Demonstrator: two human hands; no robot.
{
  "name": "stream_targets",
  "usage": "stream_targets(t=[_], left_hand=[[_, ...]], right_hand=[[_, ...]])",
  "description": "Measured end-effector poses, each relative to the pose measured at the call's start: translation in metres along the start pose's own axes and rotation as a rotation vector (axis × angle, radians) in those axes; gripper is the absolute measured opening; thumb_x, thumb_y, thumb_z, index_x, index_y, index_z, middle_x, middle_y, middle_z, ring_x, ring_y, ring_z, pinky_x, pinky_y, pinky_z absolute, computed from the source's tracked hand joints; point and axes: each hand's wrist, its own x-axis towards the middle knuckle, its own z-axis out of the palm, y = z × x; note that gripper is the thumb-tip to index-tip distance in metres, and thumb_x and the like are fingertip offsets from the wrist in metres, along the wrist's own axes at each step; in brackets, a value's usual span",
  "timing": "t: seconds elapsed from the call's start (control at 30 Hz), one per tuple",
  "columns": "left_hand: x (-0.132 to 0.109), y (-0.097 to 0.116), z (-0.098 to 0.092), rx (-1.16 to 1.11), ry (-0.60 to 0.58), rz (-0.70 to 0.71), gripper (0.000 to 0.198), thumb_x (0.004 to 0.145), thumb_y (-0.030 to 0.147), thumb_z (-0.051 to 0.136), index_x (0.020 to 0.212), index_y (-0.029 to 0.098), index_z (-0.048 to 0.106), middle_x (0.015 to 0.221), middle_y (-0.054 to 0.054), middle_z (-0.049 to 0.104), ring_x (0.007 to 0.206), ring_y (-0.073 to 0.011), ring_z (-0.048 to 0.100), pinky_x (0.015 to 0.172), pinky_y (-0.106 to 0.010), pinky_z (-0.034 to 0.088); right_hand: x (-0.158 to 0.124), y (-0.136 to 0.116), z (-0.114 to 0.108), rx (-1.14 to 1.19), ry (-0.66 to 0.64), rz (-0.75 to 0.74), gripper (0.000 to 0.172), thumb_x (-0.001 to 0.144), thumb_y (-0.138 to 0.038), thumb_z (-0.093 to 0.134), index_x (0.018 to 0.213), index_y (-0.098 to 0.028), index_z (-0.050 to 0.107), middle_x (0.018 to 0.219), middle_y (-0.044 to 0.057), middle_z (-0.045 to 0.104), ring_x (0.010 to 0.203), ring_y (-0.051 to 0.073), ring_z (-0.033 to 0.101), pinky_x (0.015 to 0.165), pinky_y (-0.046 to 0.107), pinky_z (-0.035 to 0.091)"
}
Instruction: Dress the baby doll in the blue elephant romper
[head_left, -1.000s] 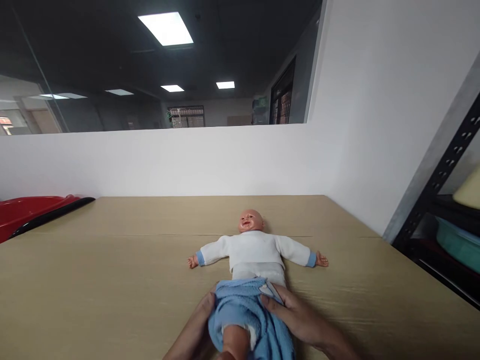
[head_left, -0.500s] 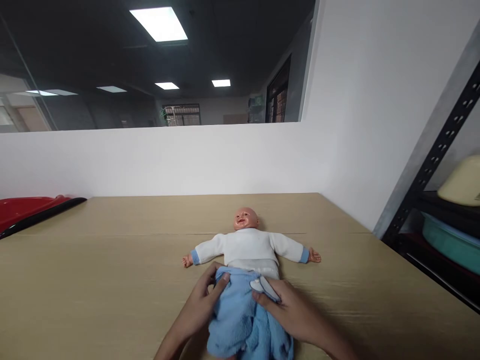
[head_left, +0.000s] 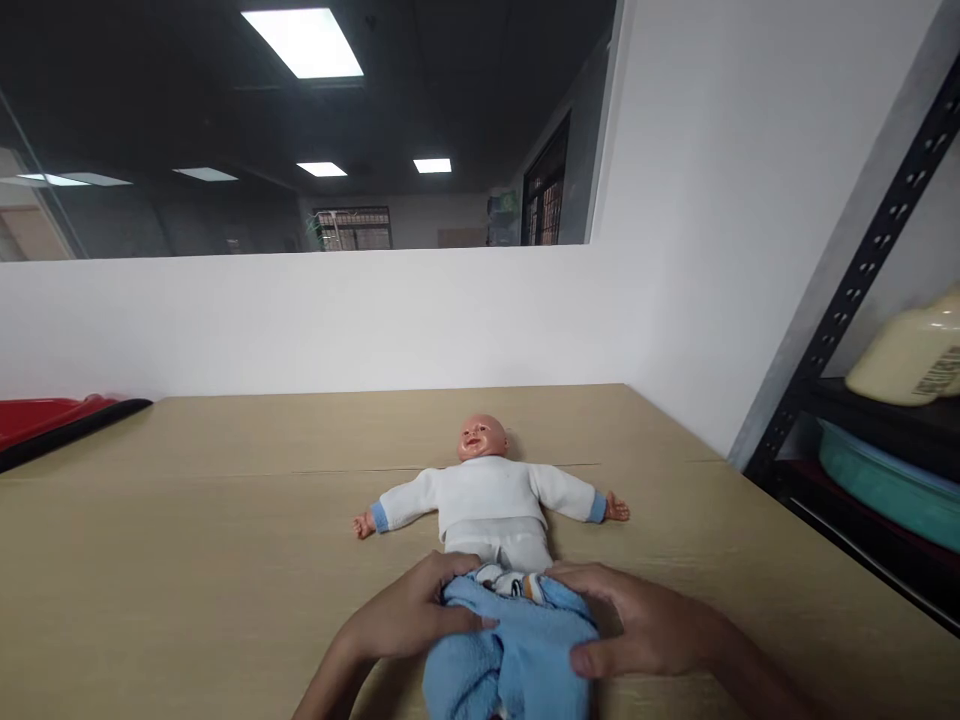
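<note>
A baby doll (head_left: 493, 490) lies on its back, arms spread, in a white long-sleeved top with blue cuffs and white cloth below the waist. Blue fleecy baby trousers (head_left: 510, 640) cover its lower legs, their waist open and a patterned white lining (head_left: 512, 583) showing. My left hand (head_left: 424, 605) is closed on the left side of the trousers' waist, thumb on the front, fingertips hidden. My right hand (head_left: 637, 620) grips the right side, fingers over the waist edge and thumb against the outside. The doll's feet are largely hidden by the cloth.
The doll lies on a wooden table (head_left: 225, 560) against a white wall (head_left: 375, 320) with a window. A red plastic tub (head_left: 45, 420) with a black edge sits at the far left. On the right, a black rack (head_left: 795, 415) holds a cream container (head_left: 904, 360) and a teal basin (head_left: 885, 485).
The trousers' waist has moved down toward me and opened, baring more white cloth. My right hand has shifted from the white-lined fold to the trousers' right side. The view has turned slightly right.
</note>
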Motion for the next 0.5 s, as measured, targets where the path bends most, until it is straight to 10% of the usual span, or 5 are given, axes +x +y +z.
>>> stream_targets(t=[0.1,0.2,0.37,0.5], left_hand=[[0.002,0.01,0.002,0.057,0.07,0.063,0.044,0.073,0.018,0.077,0.117,0.022,0.075,0.113,-0.003,0.072,0.107,-0.0288,0.062,0.096,-0.035,0.05],[0.007,0.027,0.01,0.001,0.065,0.041,0.06,0.074,0.019,0.079,0.133,0.02,0.067,0.115,-0.005,0.074,0.102,-0.0275,0.066,0.088,-0.034,0.054],[0.024,0.039,0.023,-0.208,-0.09,0.107,0.071,0.085,0.041,0.087,0.149,0.022,0.061,0.142,-0.007,0.072,0.136,-0.0351,0.061,0.12,-0.046,0.044],[0.032,0.025,0.026,-0.278,-0.181,0.111,0.066,0.087,0.044,0.086,0.146,0.023,0.065,0.141,-0.007,0.073,0.137,-0.0372,0.061,0.123,-0.05,0.041]], right_hand=[[0.002,0.005,0.009,0.12,0.034,0.021,0.065,0.097,-0.057,0.072,0.153,-0.026,0.06,0.154,0.01,0.064,0.141,0.037,0.06,0.119,0.049,0.05],[0.01,-0.001,0.022,-0.097,0.204,0.108,0.055,0.104,-0.064,0.057,0.143,-0.028,0.068,0.137,0.009,0.075,0.129,0.037,0.067,0.115,0.051,0.051],[0.012,-0.007,0.014,-0.077,0.409,0.048,0.057,0.102,-0.069,0.054,0.133,-0.026,0.074,0.138,0.01,0.073,0.138,0.037,0.058,0.12,0.05,0.045],[0.007,-0.006,-0.008,0.002,0.373,0.026,0.046,0.103,-0.067,0.056,0.098,-0.024,0.072,0.096,0.003,0.068,0.095,0.025,0.063,0.088,0.036,0.052]])
